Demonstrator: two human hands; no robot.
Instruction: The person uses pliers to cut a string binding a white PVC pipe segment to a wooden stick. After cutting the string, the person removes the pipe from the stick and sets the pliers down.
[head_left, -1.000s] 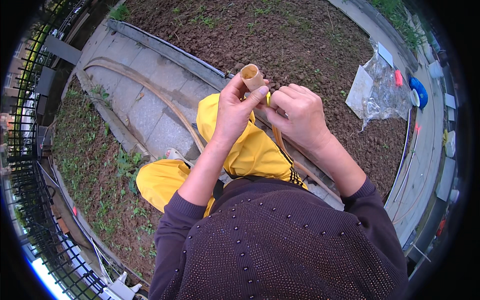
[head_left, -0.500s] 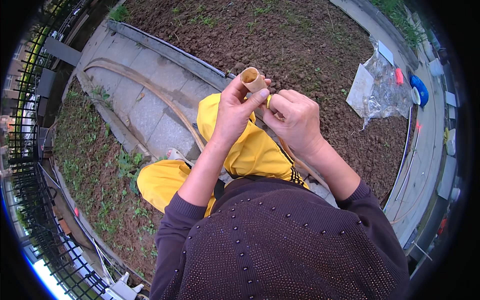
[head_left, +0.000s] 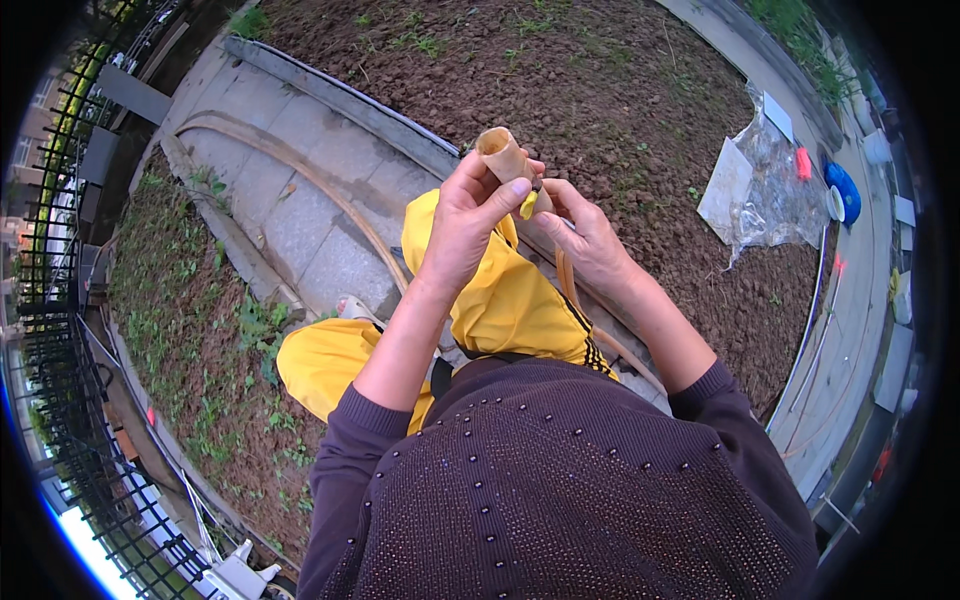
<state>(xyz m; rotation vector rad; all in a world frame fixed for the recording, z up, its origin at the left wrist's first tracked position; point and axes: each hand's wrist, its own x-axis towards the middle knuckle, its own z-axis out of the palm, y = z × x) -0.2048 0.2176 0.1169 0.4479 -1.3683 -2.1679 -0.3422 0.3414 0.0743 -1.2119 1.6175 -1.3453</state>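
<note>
Above my knees I hold up the end of a tan hose (head_left: 505,158), its round open mouth tilted up and to the left. My left hand (head_left: 465,220) is closed round it, the thumb pressed on its side. Just below that thumb, a yellow strip (head_left: 528,206) lies against the hose; how it is fastened cannot be made out. My right hand (head_left: 592,240) is closed on the hose lower down, its fingertips partly hidden behind it. More tan hose (head_left: 565,275) hangs beneath my right hand.
A long tan hose (head_left: 340,200) curves over the paved path (head_left: 285,225). Tilled soil beds (head_left: 580,80) lie on both sides. To the right, clear plastic sheeting (head_left: 765,200) lies on the soil beside a blue bag (head_left: 843,192). A black fence (head_left: 60,280) stands at the left.
My right hand has opened out from its tight pinch at the yellow strip and moved slightly down. More of the strip now shows. The hose mouth has tipped a little to the left.
</note>
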